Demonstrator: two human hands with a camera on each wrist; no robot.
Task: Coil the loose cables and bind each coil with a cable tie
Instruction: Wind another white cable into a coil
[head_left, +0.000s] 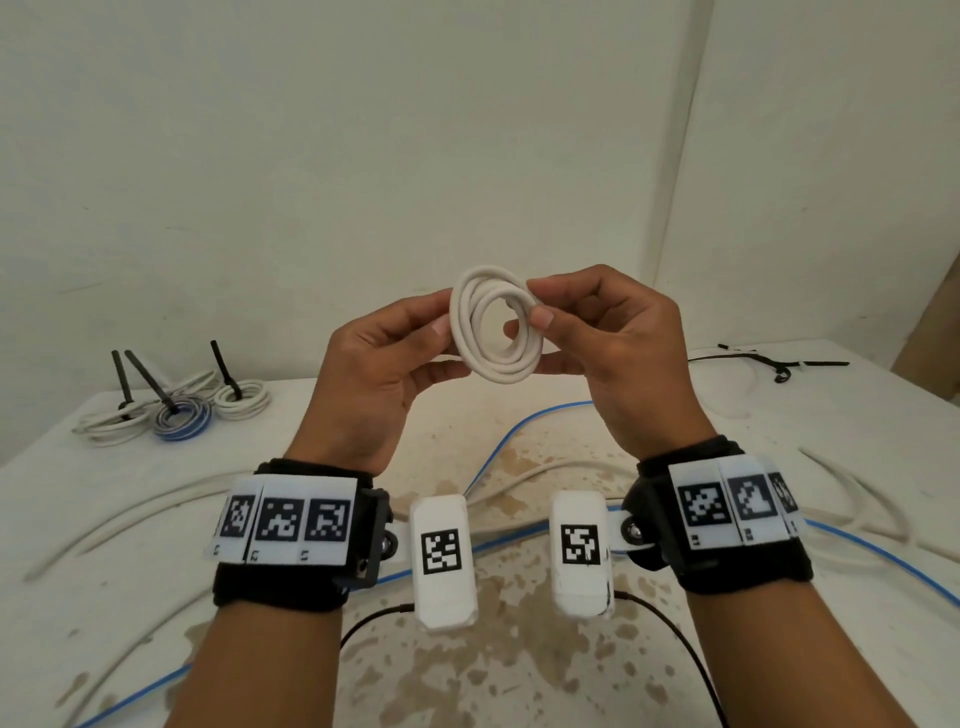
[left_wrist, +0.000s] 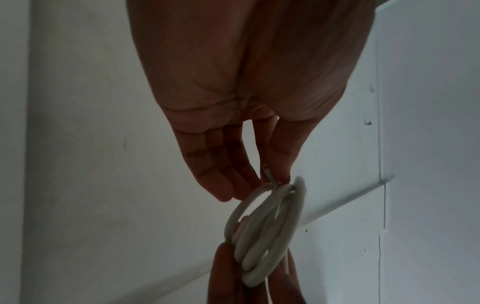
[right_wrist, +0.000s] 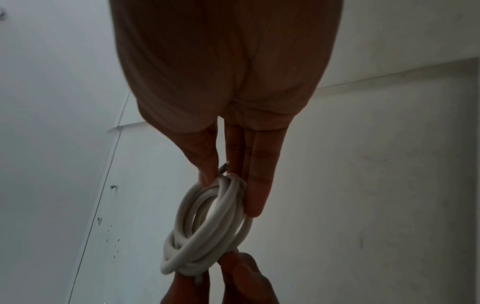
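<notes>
Both hands hold a small white cable coil (head_left: 496, 325) up in the air above the table. My left hand (head_left: 387, 358) pinches its left side between thumb and fingers. My right hand (head_left: 597, 332) pinches its right side, thumb in front. The coil (left_wrist: 262, 228) has several turns and carries no tie that I can see. A short cable end (right_wrist: 224, 167) sticks out by my right fingers. Three tied coils (head_left: 176, 410), two white and one blue-white, lie at the table's far left with black tie tails standing up. Loose black cable ties (head_left: 774, 361) lie at the far right.
Loose white cables (head_left: 135, 514) and a blue cable (head_left: 519, 431) run across the stained white table (head_left: 519, 675). Black sensor leads (head_left: 675, 639) trail from my wrist units. A plain wall stands behind the table.
</notes>
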